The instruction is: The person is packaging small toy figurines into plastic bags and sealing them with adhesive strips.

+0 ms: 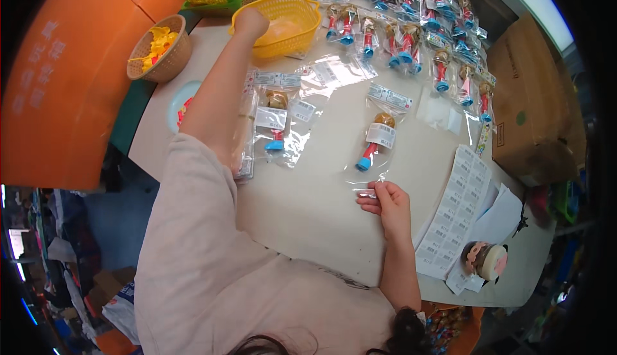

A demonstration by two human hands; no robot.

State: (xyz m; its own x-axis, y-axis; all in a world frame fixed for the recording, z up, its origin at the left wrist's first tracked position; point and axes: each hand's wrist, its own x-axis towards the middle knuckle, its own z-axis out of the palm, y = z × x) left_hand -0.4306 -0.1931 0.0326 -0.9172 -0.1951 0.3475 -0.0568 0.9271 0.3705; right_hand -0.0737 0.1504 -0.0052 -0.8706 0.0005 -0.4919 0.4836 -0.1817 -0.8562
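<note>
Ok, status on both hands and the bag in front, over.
Left hand in the yellow basket, grip hidden. Right hand pinching the bagged toy at its bottom edge. Label sheets beside it.

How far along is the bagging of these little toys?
Done: many bagged toys lie in rows at the far table edge. In hand: right hand pinches the bagged toy; left hand reaches into the yellow basket. Left: label sheets remain.

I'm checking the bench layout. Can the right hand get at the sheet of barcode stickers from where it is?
Probably yes: the right hand rests on the table just beside the sticker sheet, with nothing between them.
</note>
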